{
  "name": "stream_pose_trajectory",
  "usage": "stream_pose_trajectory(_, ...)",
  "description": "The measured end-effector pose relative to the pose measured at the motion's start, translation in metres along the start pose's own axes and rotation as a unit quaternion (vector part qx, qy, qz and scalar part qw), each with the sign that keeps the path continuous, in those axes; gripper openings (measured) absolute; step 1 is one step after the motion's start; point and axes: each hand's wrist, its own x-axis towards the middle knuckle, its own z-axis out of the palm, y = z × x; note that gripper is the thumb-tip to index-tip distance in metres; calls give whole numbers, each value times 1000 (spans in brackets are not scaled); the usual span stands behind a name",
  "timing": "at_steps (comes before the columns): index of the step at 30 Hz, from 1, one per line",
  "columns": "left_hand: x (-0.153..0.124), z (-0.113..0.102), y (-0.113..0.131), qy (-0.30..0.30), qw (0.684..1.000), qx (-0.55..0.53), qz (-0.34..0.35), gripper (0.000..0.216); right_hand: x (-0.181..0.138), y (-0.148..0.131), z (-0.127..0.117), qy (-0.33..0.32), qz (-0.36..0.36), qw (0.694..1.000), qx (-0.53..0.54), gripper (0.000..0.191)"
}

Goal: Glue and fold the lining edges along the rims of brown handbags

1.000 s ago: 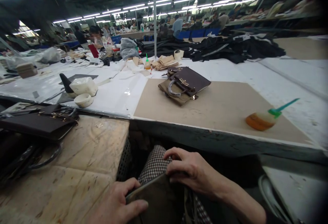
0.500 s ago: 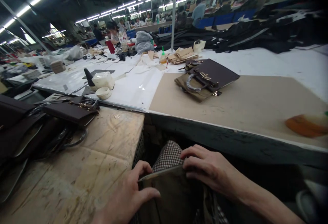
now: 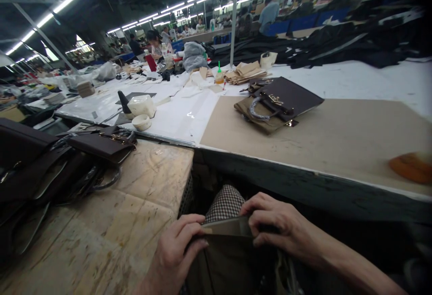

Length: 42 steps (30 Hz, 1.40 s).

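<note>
A dark brown handbag (image 3: 226, 259) rests on my lap, its upper edge turned toward me and a paler strip showing along it. My left hand (image 3: 180, 250) pinches the left end of that edge between thumb and fingers. At the right end, my right hand (image 3: 275, 223) grips the same edge with curled fingers. The bag's lower part is dark and runs out of the picture. Checked cloth (image 3: 225, 202) covers my knee just beyond the bag.
Another brown handbag (image 3: 283, 99) lies on brown paperboard (image 3: 354, 128) on the white table. Several more handbags (image 3: 101, 144) are heaped on the worn table (image 3: 135, 196) at left. A tape roll (image 3: 141, 122), a green-tipped bottle (image 3: 219, 76) and an orange object (image 3: 411, 167) are about.
My left fingers have closed from a spread grip into a pinch on the bag's edge. The edge has tilted, so more of its pale strip shows. The camera has turned slightly left.
</note>
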Motion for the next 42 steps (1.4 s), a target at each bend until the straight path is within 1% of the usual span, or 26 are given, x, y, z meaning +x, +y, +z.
stream_pose_trajectory(4, 4, -4, 8, -26, 999, -16, -30, 17, -4, 1, -1, 5, -11, 1000, -1, 16)
stream_pose_trajectory(8, 6, -7, 13, -40, 999, -20, -8, 13, -9, 2, 2, 25, 3, 1000, 11, 13)
stream_pose_trajectory(10, 7, -7, 16, -43, 999, -28, -14, 12, -11, 2, 5, 41, 18, 999, 21, 13)
stream_pose_trajectory(13, 8, -3, 20, -22, 996, -59, -70, 11, -13, 0, 11, 77, 38, 996, 30, 15)
stream_pose_trajectory(17, 12, 7, 25, 29, 985, -88, -147, 21, -13, -5, 20, 129, 60, 990, 25, 19)
stream_pose_trajectory(20, 14, 13, 25, 34, 977, -91, -191, 23, -15, -6, 24, 157, 76, 984, 24, 19)
stream_pose_trajectory(23, 16, 13, 23, 32, 956, -92, -277, 20, -17, -7, 27, 175, 80, 981, 23, 19)
stream_pose_trajectory(25, 18, 12, 22, 26, 943, -103, -314, 20, -17, -8, 28, 180, 81, 980, 18, 19)
stream_pose_trajectory(28, 23, 7, 18, -13, 932, -186, -310, 16, -15, -10, 29, 182, 85, 980, 11, 19)
stream_pose_trajectory(30, 26, 4, 16, -67, 915, -249, -311, 17, -14, -10, 29, 183, 89, 979, 0, 20)
stream_pose_trajectory(32, 27, 2, 13, -118, 900, -276, -316, 19, -14, -10, 30, 175, 98, 979, -26, 18)
stream_pose_trajectory(34, 27, 2, 13, -137, 896, -278, -317, 17, -13, -10, 29, 152, 108, 981, -62, 15)
stream_pose_trajectory(36, 27, 3, 13, -130, 906, -256, -310, 17, -12, -12, 28, 121, 119, 981, -93, 12)
stream_pose_trajectory(38, 27, 3, 15, -122, 929, -202, -285, 17, -10, -14, 26, 103, 132, 980, -108, 11)
stream_pose_trajectory(40, 30, 3, 17, -121, 953, -132, -244, 17, -8, -15, 24, 104, 144, 980, -94, 9)
stream_pose_trajectory(42, 34, 3, 18, -127, 966, -79, -209, 12, -7, -16, 24, 115, 148, 980, -66, 11)
